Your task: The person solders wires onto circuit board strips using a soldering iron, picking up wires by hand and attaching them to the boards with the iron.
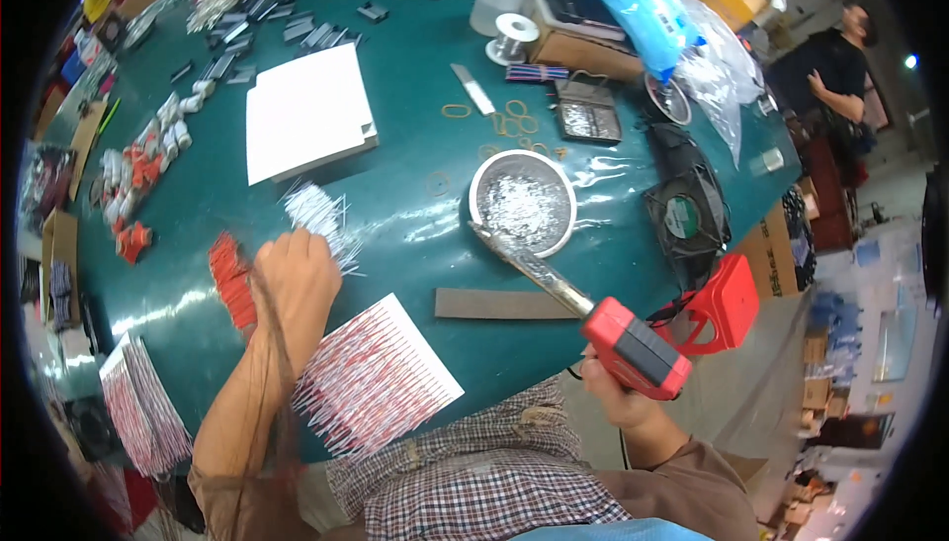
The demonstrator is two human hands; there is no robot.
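Observation:
My left hand [297, 279] reaches over the green table and is closed on a bundle of thin white wires [318, 217] that fans out past the fingers. A bunch of red wires [231, 279] lies just left of that hand. Below it sits a white card [381, 378] with rows of red and white wires laid across it. My right hand [618, 398] grips the red handle of a soldering iron [593, 318], whose long metal tip points up-left to the rim of a round metal bowl [491, 177] holding silvery solder.
A brown strip [504, 304] lies by the iron. A blank white board [306, 111], a black fan [687, 210], a red stand [727, 304], rubber bands, a solder spool [511, 37] and plastic bags crowd the far table. Another wired card [143, 412] lies lower left. A person stands at the upper right.

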